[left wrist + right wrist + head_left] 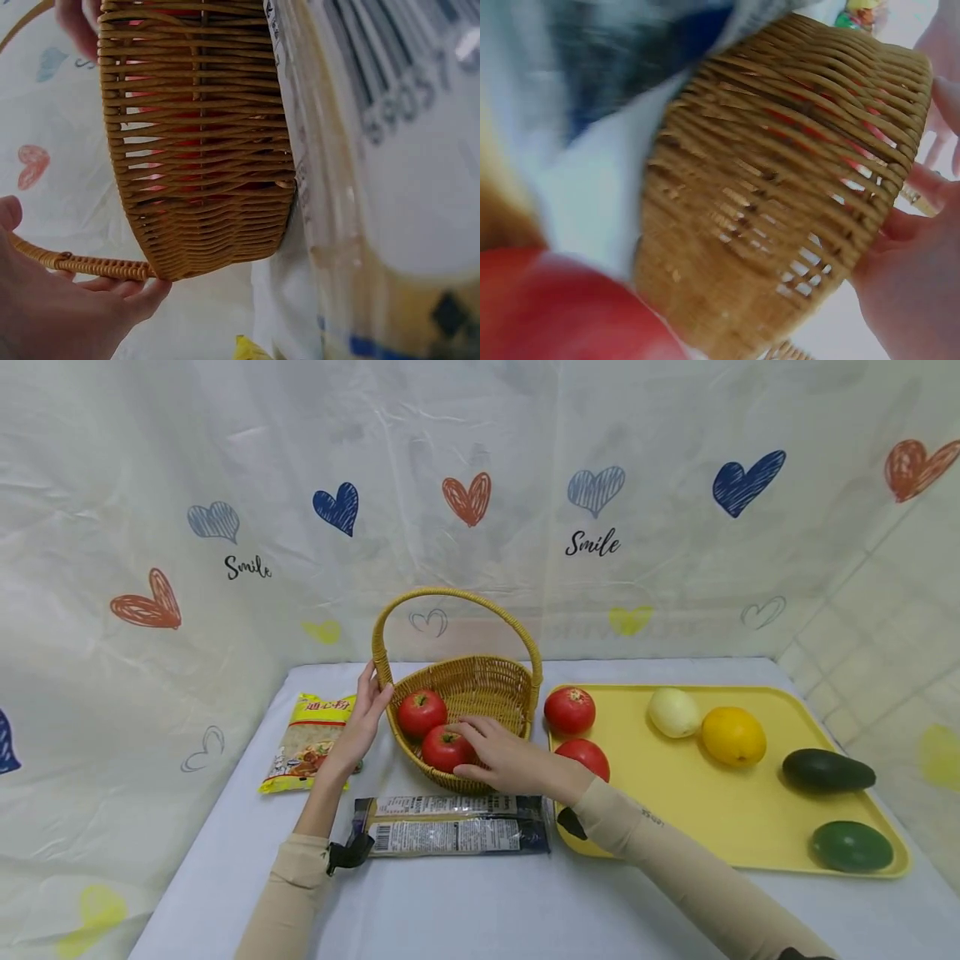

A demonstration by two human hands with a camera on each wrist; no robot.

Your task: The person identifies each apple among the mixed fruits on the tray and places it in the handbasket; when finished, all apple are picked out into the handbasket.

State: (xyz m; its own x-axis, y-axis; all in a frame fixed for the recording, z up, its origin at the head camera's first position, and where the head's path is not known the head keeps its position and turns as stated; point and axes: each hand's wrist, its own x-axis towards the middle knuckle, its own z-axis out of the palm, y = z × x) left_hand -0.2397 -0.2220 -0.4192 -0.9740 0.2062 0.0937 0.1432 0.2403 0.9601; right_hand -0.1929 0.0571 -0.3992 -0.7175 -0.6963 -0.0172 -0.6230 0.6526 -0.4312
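A wicker basket [480, 681] with a tall arched handle stands mid-table, two red apples inside. My left hand [360, 722] holds it at the left foot of the handle, fingers behind and thumb in front. The left wrist view shows that handle [105, 266] passing between thumb and fingers. My right hand [510, 756] reaches over the basket's right rim. Its thumb and fingers straddle the nearer apple [442, 752]; the other apple [422, 713] lies behind it. In the right wrist view, the woven wall [780, 165] hides most of the fruit.
A yellow tray [675, 827] at right carries two red fruits [570, 710], an onion [673, 712], a lemon [733, 737], an avocado-like dark fruit [827, 771] and a green oval one [852, 847]. A yellow food packet [307, 743] lies left; a dark-edged packet [450, 835] lies in front.
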